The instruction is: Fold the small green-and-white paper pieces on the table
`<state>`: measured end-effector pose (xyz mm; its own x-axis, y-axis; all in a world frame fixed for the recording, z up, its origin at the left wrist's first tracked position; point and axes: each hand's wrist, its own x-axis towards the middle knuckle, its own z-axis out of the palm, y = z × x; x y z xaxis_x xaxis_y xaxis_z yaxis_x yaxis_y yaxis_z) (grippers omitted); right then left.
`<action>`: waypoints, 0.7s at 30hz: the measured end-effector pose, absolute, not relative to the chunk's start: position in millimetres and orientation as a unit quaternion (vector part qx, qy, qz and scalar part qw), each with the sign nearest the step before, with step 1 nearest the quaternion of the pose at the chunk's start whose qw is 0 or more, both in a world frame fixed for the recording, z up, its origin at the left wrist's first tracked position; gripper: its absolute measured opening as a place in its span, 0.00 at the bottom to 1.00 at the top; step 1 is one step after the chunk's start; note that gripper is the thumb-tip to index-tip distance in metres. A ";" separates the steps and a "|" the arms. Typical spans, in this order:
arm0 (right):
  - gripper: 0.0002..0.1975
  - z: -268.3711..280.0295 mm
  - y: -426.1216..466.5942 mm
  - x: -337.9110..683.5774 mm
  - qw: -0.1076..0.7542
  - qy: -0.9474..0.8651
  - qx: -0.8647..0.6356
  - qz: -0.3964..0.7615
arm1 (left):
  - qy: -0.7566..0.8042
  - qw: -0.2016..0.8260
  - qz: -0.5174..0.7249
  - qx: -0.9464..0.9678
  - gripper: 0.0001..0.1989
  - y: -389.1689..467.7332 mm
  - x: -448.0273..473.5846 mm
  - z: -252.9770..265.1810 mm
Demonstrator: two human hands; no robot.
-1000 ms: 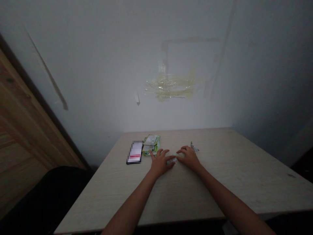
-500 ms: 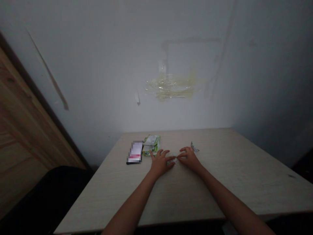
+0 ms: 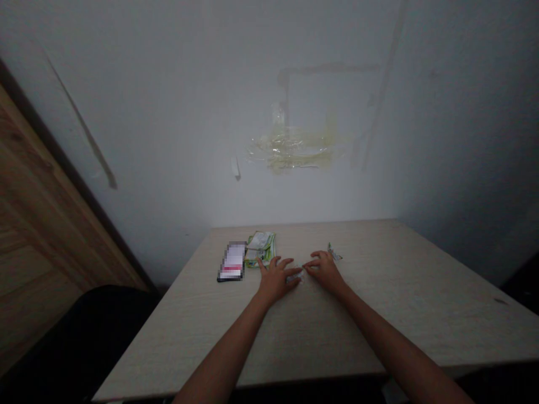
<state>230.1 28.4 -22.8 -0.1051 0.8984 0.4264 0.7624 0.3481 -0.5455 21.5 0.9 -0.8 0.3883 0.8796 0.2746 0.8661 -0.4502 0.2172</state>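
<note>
Fingers spread, my left hand rests on the table with its index finger and thumb against a small pale, patterned piece. The fingers cover much of that piece, and its kind is unclear. Close to its right edge, my right hand has thumb and index finger pinched together. What lies between those fingertips is too small to make out. Beyond my right hand is a small crumpled scrap with green and dark print. Behind my left hand are green-and-white printed packets, stacked flat.
A phone with a lit, blurred screen lies left of the packets. The pale wood-grain table meets a wall with tape stuck on it. At the left are a wooden panel and a dark chair-like shape.
My right fingertips have shifted very slightly up and left beside the pale piece. My left hand stays spread in the same spot. The view has moved a little.
</note>
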 end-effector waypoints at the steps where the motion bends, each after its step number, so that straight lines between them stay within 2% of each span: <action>1: 0.07 -22.7 28.4 229.5 0.360 -0.737 -0.565 0.089 | 0.523 0.017 0.178 0.834 0.17 0.8 21.4 -0.6; 16: 0.10 -26.6 34.4 233.6 0.364 -0.743 -0.554 0.093 | 0.517 0.001 0.188 0.835 0.16 2.7 20.6 -5.5; 21: 0.11 -24.3 32.5 227.9 0.348 -0.739 -0.574 0.055 | 0.517 0.003 0.192 0.834 0.16 3.8 20.8 -6.9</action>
